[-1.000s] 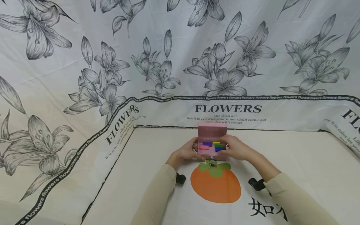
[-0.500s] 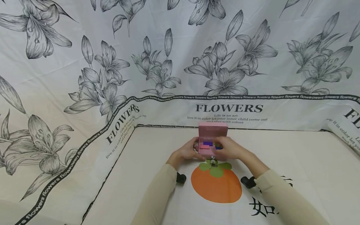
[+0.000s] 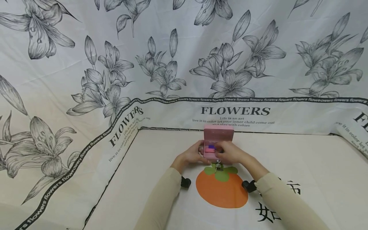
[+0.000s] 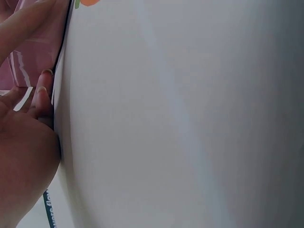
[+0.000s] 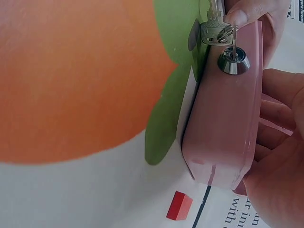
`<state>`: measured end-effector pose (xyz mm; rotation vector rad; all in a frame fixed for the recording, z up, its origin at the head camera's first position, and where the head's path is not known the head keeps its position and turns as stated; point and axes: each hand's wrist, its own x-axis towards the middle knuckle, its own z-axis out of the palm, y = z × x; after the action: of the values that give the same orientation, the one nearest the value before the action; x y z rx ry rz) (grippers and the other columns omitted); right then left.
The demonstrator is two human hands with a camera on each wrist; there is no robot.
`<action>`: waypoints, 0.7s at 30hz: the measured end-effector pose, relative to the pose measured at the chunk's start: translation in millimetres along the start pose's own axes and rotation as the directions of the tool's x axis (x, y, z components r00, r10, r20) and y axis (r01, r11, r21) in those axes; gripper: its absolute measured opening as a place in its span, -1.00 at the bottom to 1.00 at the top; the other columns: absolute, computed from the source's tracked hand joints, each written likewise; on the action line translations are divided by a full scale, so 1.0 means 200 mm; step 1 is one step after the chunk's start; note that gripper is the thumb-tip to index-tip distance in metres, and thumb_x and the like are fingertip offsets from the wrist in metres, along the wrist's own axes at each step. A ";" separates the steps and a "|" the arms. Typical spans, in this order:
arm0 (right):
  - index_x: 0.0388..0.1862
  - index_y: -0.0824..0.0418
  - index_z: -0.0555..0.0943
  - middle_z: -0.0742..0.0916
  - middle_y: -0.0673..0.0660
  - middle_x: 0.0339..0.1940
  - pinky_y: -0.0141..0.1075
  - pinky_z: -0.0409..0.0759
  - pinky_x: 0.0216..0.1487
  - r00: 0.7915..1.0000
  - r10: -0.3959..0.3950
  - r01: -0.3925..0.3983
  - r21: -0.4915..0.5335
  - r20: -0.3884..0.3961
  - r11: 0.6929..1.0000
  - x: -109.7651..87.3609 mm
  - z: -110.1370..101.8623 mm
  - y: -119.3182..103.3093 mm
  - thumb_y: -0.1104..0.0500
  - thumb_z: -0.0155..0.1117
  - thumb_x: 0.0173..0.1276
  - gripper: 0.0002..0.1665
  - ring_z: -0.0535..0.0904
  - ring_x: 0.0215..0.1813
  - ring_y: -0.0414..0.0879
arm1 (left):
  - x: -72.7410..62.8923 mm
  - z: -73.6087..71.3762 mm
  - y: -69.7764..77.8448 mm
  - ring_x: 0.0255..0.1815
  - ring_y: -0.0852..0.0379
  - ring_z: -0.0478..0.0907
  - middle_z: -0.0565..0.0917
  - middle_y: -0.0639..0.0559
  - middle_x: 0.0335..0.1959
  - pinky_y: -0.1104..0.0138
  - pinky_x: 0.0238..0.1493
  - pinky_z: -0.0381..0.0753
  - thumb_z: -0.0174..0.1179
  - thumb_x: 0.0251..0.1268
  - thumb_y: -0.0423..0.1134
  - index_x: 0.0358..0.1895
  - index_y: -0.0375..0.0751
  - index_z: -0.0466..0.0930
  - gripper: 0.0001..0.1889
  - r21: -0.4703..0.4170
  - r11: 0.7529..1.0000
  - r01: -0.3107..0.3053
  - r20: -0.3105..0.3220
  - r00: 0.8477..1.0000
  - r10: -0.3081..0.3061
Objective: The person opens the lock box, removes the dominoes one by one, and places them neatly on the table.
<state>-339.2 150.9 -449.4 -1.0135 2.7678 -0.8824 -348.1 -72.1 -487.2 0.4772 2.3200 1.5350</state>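
Observation:
A pink metal lock box stands with its lid up at the far middle of the table. My left hand grips its left side, the thumb along the front wall and the fingers bent around the side. My right hand reaches over the right rim, its fingers down inside the box; their tips are hidden, and I cannot tell whether they hold a block. A pink block and a purple block show inside, left of those fingers. Keys hang from the lock on the front.
Near the box's right end a red block lies on the cloth in the right wrist view. An orange persimmon print marks the cloth in front of the box. Behind rises a flower-printed curtain.
My right hand has moved left and deeper into the box, now covering the yellow, green and blue blocks seen earlier. My left hand keeps its grip on the box.

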 end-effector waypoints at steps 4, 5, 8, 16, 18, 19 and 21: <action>-0.01 0.37 0.69 0.74 0.14 -0.22 -0.05 0.58 -0.04 1.000 0.016 -0.016 -0.011 0.013 1.000 0.01 0.01 0.00 0.31 0.33 0.35 -0.74 0.56 -0.20 -0.05 | 0.00 0.00 0.00 -0.07 0.10 0.41 0.53 -0.07 0.02 0.31 -0.05 0.42 0.60 -0.10 -0.46 0.56 -0.13 0.19 0.07 0.005 1.000 0.004 -0.004 1.000 -0.004; 0.01 0.37 0.69 0.74 0.15 -0.19 -0.04 0.58 -0.03 1.000 0.022 -0.021 -0.010 0.016 1.000 0.02 0.02 0.00 0.31 0.33 0.35 -0.72 0.57 -0.19 -0.04 | 0.00 0.00 0.00 -0.07 0.10 0.41 0.53 -0.07 0.02 0.31 -0.05 0.43 0.60 -0.10 -0.46 0.56 -0.13 0.19 0.07 0.006 1.000 0.004 -0.005 1.000 -0.003; 0.06 0.40 0.67 0.74 0.21 -0.13 -0.03 0.61 0.01 0.999 0.034 -0.034 -0.001 0.022 0.999 0.02 0.02 0.00 0.31 0.32 0.36 -0.68 0.60 -0.15 -0.03 | 0.00 0.01 0.00 -0.07 0.11 0.41 0.53 -0.06 0.03 0.32 -0.08 0.44 0.60 -0.11 -0.47 0.56 -0.13 0.19 0.08 0.009 1.000 0.002 -0.004 1.000 -0.002; 0.08 0.50 0.64 0.75 0.32 -0.07 0.00 0.64 0.03 0.998 0.045 -0.047 0.037 0.041 0.998 0.03 0.00 -0.01 0.33 0.31 0.35 -0.64 0.67 -0.10 0.03 | 0.00 0.00 0.00 -0.08 0.10 0.41 0.53 -0.05 0.00 0.31 -0.11 0.44 0.60 -0.09 -0.45 0.55 -0.08 0.21 0.06 0.009 1.000 0.019 -0.003 1.000 -0.019; 0.09 0.52 0.63 0.75 0.33 -0.08 0.00 0.65 0.04 0.998 0.047 -0.049 0.042 0.048 0.998 0.03 0.00 -0.01 0.33 0.31 0.35 -0.62 0.68 -0.09 0.05 | 0.00 0.00 0.00 -0.08 0.10 0.41 0.53 -0.06 -0.01 0.31 -0.12 0.44 0.60 -0.08 -0.44 0.56 -0.07 0.20 0.06 0.005 1.000 0.027 -0.002 1.000 -0.027; 0.09 0.53 0.62 0.75 0.34 -0.08 0.00 0.65 0.04 0.998 0.050 -0.052 0.043 0.049 0.998 0.04 0.00 -0.01 0.33 0.32 0.34 -0.61 0.68 -0.08 0.06 | 0.00 0.00 0.00 -0.08 0.10 0.41 0.53 -0.06 -0.02 0.31 -0.12 0.45 0.60 -0.08 -0.44 0.56 -0.08 0.20 0.06 0.004 1.000 0.027 -0.001 1.000 -0.027; 0.09 0.54 0.62 0.75 0.33 -0.09 0.00 0.65 0.04 0.997 0.050 -0.052 0.041 0.052 0.998 0.04 0.00 0.00 0.32 0.33 0.33 -0.60 0.69 -0.09 0.07 | 0.00 0.00 0.00 -0.08 0.10 0.42 0.53 -0.06 -0.02 0.32 -0.12 0.45 0.60 -0.09 -0.45 0.55 -0.08 0.20 0.06 0.003 1.000 0.021 0.004 1.000 -0.021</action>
<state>-345.1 145.2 -448.3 -0.9406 2.7080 -0.8913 -347.2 -72.3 -486.6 0.4549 2.3173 1.5202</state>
